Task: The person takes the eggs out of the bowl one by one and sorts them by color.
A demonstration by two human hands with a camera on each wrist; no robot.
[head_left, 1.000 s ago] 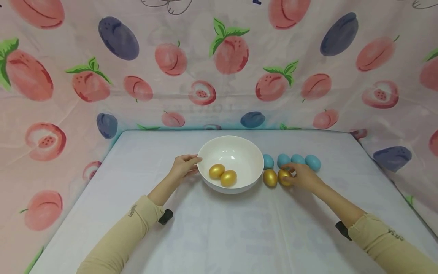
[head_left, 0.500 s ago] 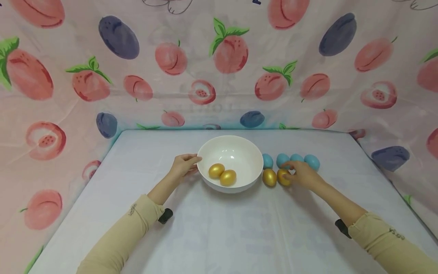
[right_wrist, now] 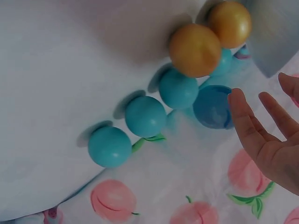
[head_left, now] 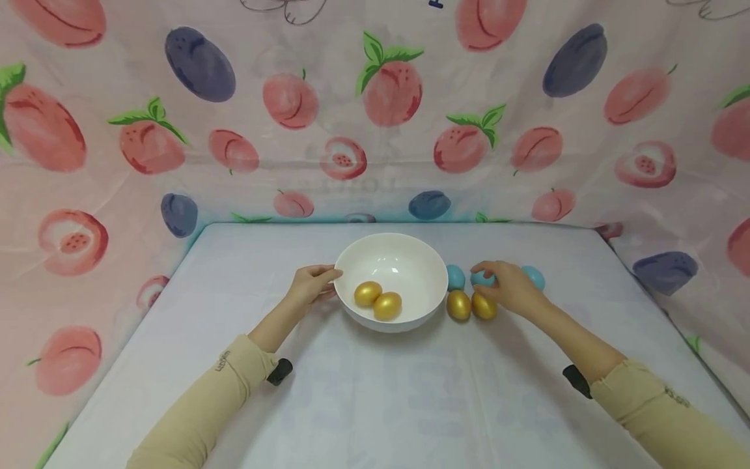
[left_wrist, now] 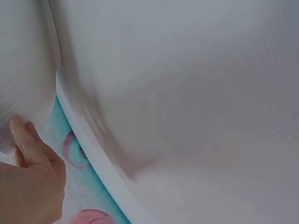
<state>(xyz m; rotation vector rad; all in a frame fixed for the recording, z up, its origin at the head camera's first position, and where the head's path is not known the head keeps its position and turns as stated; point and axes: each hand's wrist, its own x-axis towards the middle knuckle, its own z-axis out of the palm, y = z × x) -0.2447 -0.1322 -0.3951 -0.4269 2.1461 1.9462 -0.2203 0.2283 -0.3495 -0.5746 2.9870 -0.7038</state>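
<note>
My left hand (head_left: 313, 284) pinches the left rim of a white bowl (head_left: 418, 280); the left wrist view shows the fingers at the bowl's wall (left_wrist: 28, 70). Inside the bowl lie two golden eggs, one (head_left: 368, 294) touching the other (head_left: 388, 305). My right hand (head_left: 511, 286) hovers over the row of blue eggs, thumb and fingers spread and holding nothing. Its fingertips overlap a blue egg (head_left: 483, 279) in the head view. Just in front are two more golden eggs (head_left: 459, 305) (head_left: 484, 306). In the right wrist view the fingers (right_wrist: 243, 121) are apart from the eggs.
Another blue egg (head_left: 456, 277) sits close against the bowl's right side, and one (head_left: 532, 278) shows beyond my right hand. A white cloth (head_left: 375, 404) covers the table. Behind it hangs a fruit-printed curtain (head_left: 234, 189).
My right hand has left the golden egg it was touching and shifted slightly back, over the blue eggs. That golden egg stays on the table. My left hand keeps its hold on the bowl.
</note>
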